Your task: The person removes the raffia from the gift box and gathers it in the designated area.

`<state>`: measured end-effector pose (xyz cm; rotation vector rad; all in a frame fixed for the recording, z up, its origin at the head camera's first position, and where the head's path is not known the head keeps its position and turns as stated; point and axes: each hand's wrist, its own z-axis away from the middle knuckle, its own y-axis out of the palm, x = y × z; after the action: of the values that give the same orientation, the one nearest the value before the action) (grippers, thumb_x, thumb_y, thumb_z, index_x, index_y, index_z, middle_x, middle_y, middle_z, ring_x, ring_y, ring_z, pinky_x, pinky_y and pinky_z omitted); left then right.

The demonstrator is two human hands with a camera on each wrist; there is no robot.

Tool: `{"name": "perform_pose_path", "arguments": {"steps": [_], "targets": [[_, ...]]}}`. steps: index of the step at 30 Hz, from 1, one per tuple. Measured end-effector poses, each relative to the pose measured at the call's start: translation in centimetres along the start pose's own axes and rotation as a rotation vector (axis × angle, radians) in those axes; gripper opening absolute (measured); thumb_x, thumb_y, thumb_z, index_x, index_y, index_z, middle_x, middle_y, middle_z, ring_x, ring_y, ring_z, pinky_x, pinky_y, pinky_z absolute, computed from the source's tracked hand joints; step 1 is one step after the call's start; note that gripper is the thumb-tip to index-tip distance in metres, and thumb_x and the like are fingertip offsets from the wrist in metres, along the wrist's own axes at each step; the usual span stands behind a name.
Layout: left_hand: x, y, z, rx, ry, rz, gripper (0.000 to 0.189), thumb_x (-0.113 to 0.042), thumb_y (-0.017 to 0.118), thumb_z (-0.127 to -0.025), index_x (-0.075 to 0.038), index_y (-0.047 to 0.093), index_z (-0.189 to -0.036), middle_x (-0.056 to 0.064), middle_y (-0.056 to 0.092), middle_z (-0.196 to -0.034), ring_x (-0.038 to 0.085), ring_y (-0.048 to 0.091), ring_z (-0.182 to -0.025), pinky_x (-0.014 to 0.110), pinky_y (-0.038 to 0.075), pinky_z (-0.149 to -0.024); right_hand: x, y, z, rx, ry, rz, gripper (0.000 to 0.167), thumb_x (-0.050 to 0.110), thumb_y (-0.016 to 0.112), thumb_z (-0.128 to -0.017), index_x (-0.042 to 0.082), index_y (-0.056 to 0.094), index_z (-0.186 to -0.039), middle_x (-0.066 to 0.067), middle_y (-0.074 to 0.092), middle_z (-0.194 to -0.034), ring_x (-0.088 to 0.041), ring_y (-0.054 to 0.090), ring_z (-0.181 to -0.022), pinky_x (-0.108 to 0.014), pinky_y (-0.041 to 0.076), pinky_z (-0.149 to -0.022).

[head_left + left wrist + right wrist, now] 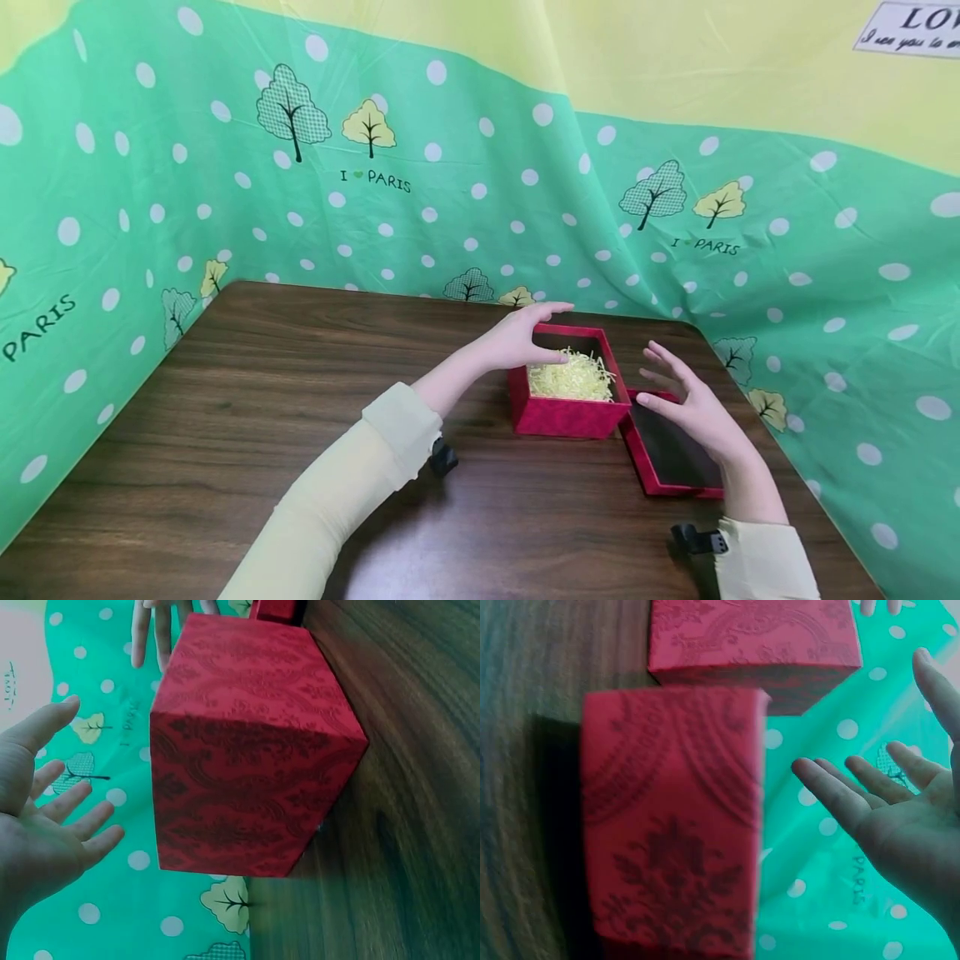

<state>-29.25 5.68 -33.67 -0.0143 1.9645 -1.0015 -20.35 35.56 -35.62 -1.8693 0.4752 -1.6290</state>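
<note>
A red patterned gift box [570, 418] stands with its top uncovered on the dark wooden table. Pale yellow shredded paper [573, 377] fills it. My left hand [525, 337] hovers over the box's left side, fingers spread and holding nothing; the left wrist view shows the box's outer walls [247, 795] beside the spread fingers. Right of the box lies its red lid [678, 454], dark inside facing up, one edge against the box. Above that lid, my right hand [693, 408] is held with fingers apart and nothing in it. The lid's patterned side [675, 825] looms large in the right wrist view.
The brown wooden table [300, 375] extends to the left and front. A green and yellow cloth [450, 167] with white dots and printed trees hangs behind and along both sides. Small black devices [442, 458] sit at both wrists, by the cream sleeves [375, 458].
</note>
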Motion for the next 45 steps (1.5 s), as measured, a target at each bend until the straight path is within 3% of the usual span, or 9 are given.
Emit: {"name": "perform_pose_path", "arguments": {"steps": [7, 14, 24, 34, 45], "targets": [[0.7, 0.2, -0.8, -0.003, -0.018, -0.011, 0.074, -0.034, 0.074, -0.081, -0.023, 0.037, -0.144, 0.001, 0.041, -0.146, 0.018, 0.044, -0.130, 0.035, 0.040, -0.103, -0.2, 1.3, -0.4, 0.055, 0.059, -0.091, 0.082, 0.026, 0.065, -0.089, 0.025, 0.014, -0.152, -0.017, 0.018, -0.155, -0.043, 0.028, -0.136, -0.062, 0.034, -0.099], [1.4, 1.1, -1.4, 0.016, -0.011, -0.007, 0.076, -0.032, 0.074, -0.081, -0.021, 0.035, -0.146, 0.001, 0.039, -0.147, 0.019, 0.043, -0.131, 0.035, 0.039, -0.105, -0.7, 2.2, -1.0, 0.087, 0.113, -0.095, 0.085, 0.031, 0.066, -0.087, 0.021, 0.012, -0.153, -0.018, 0.019, -0.154, -0.043, 0.025, -0.138, -0.062, 0.031, -0.102], [2.0, 2.0, -2.7, 0.048, -0.013, -0.009, 0.077, -0.034, 0.074, -0.081, -0.021, 0.035, -0.146, 0.002, 0.040, -0.147, 0.018, 0.045, -0.130, 0.033, 0.041, -0.103, -1.2, 3.0, -1.7, 0.113, 0.135, -0.052, 0.088, 0.038, 0.069, -0.084, 0.021, 0.015, -0.152, -0.019, 0.027, -0.149, -0.039, 0.033, -0.129, -0.056, 0.041, -0.097], [2.6, 2.3, -3.0, 0.134, -0.010, -0.002, 0.075, -0.027, 0.073, -0.082, -0.019, 0.034, -0.146, 0.002, 0.038, -0.148, 0.020, 0.042, -0.132, 0.029, 0.039, -0.104, -0.7, 3.4, -2.0, 0.129, 0.120, -0.086, 0.085, 0.034, 0.063, -0.088, 0.019, 0.010, -0.152, -0.019, 0.024, -0.149, -0.040, 0.028, -0.132, -0.057, 0.039, -0.100], [2.7, 2.7, -4.0, 0.260, 0.066, -0.136, 0.074, -0.025, 0.076, -0.080, -0.016, 0.039, -0.144, 0.000, 0.041, -0.146, 0.018, 0.042, -0.131, 0.025, 0.036, -0.105, -0.4, 3.2, -1.9, 0.131, 0.122, -0.124, 0.087, 0.032, 0.067, -0.086, 0.021, 0.011, -0.152, -0.018, 0.024, -0.149, -0.040, 0.029, -0.132, -0.053, 0.043, -0.097]]}}
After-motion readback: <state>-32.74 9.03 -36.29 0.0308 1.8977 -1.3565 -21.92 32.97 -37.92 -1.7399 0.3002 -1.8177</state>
